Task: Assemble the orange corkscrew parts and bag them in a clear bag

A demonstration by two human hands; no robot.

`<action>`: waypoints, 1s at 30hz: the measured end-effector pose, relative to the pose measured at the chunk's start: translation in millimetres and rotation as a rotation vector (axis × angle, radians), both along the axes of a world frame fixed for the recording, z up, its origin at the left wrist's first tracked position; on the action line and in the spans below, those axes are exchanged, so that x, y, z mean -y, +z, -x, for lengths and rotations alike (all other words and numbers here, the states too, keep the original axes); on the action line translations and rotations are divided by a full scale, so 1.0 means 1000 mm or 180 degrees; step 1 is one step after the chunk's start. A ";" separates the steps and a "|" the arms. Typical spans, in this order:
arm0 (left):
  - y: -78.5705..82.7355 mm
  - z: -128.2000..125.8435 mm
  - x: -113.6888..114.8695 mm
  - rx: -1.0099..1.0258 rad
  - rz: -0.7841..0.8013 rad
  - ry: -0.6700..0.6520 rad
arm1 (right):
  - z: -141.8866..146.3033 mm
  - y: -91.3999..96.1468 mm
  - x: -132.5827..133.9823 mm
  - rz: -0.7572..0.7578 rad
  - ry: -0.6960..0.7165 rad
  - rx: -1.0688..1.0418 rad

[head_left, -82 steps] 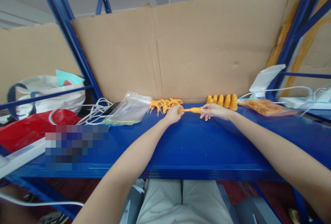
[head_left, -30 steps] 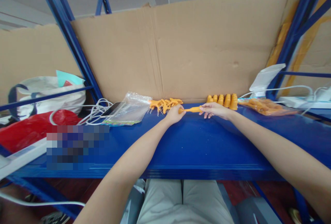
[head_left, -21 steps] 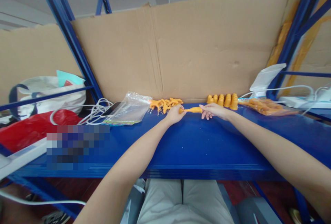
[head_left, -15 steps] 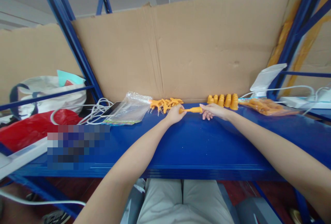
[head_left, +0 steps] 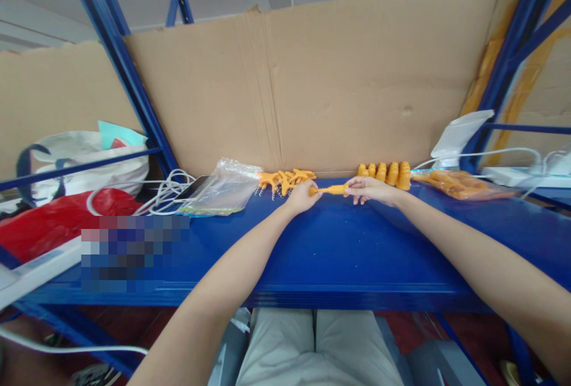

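Both my hands meet over the far part of the blue shelf. My left hand is closed on the left end of a small orange plastic piece. My right hand pinches its right end with thumb and fingers. The piece lies level between them, just above the shelf. Behind my left hand lies a heap of orange pronged parts with metal springs. Behind my right hand stands a row of orange ribbed cones.
A clear plastic bag lies left of the heap, with a phone and white cables beside it. A bag of orange parts and a white power strip are at right. A cardboard sheet backs the shelf. Red and white bags sit far left.
The orange piece has stayed between my two hands; my fingers have shifted slightly on it and it has lifted a touch. Everything else is as before.
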State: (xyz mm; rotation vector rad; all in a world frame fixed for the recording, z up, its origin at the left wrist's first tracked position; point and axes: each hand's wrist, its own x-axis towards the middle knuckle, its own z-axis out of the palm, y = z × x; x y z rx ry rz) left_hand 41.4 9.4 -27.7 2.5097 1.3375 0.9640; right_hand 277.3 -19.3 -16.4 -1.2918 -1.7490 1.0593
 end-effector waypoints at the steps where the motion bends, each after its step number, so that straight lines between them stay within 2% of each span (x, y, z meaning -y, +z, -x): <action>1: 0.000 0.000 0.000 0.0006 -0.0001 0.0002 | 0.001 0.001 0.001 -0.0006 -0.0012 0.0022; 13: -0.001 -0.002 0.001 -0.0018 -0.0057 -0.0003 | 0.011 0.003 0.001 0.0261 -0.0185 0.0227; 30: -0.004 -0.003 0.001 0.0047 -0.0143 -0.0064 | 0.023 0.007 0.009 0.0388 -0.0382 0.0558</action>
